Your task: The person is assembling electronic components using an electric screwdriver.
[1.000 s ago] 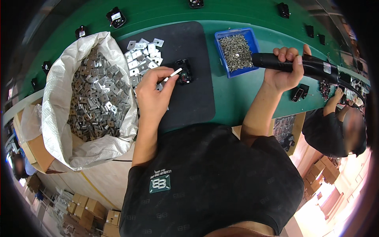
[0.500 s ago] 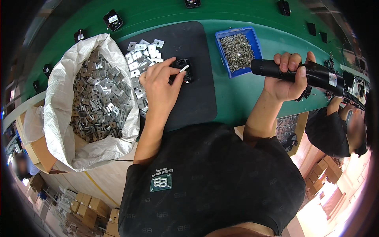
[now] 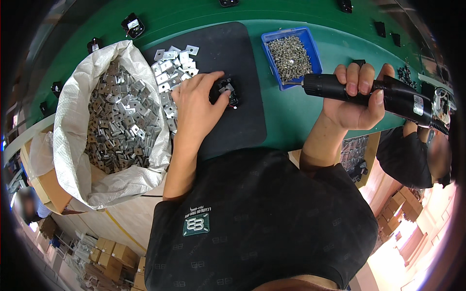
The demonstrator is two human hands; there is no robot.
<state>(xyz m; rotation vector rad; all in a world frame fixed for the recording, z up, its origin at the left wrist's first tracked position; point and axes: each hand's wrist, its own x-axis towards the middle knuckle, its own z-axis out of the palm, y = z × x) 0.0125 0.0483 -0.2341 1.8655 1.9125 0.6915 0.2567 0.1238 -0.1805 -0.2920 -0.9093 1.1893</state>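
Green bench (image 3: 284,121) carries black mat (image 3: 240,121), blue tray (image 3: 313,47) just right; metal plates (image 3: 183,57), black part (image 3: 234,99) on mat

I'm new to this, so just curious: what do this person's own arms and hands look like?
The left hand and right hand are ungloved; no watch or ring shows. Both forearms are bare below the short sleeves of a black T-shirt with faint tone-on-tone print and a dark green patch.
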